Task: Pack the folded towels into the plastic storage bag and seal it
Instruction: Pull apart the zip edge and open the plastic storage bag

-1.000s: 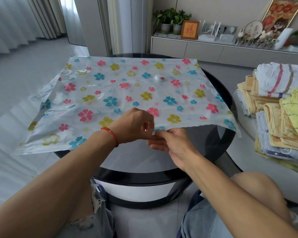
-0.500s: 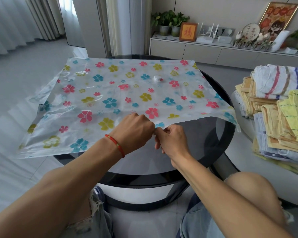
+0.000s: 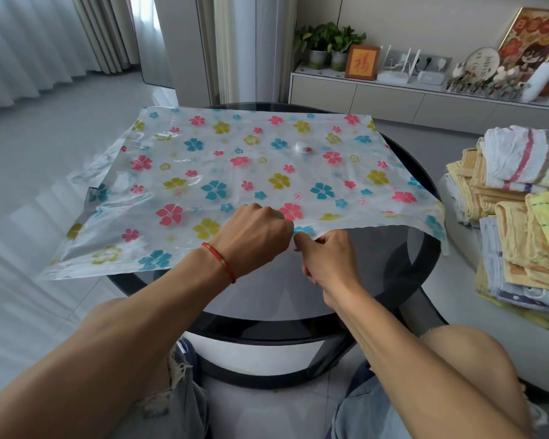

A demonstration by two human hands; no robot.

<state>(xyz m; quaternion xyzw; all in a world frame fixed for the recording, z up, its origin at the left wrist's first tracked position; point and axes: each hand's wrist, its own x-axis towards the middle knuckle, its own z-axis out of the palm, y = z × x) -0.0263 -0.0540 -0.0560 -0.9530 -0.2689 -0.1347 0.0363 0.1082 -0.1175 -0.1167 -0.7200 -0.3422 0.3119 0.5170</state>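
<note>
A clear plastic storage bag (image 3: pixel 235 172) printed with coloured flowers lies flat over a round dark glass table (image 3: pixel 422 248); a white valve (image 3: pixel 302 147) sits on its far half. At the bag's near edge my left hand (image 3: pixel 254 239), with a red cord at the wrist, and my right hand (image 3: pixel 327 258) pinch the plastic side by side. The edge to the right of my hands is lifted slightly off the glass. Several folded towels (image 3: pixel 517 223), yellow, striped white and blue, are stacked at the right, apart from the bag.
The bag's left part overhangs the table above the pale floor. A low cabinet (image 3: pixel 393 99) with potted plants, a framed picture and ornaments runs along the far wall. My knees in torn denim shorts sit below the table's near rim.
My hands have closed together on the bag's near edge and drawn it slightly up and towards me; the right part of the edge now hangs raised above the glass.
</note>
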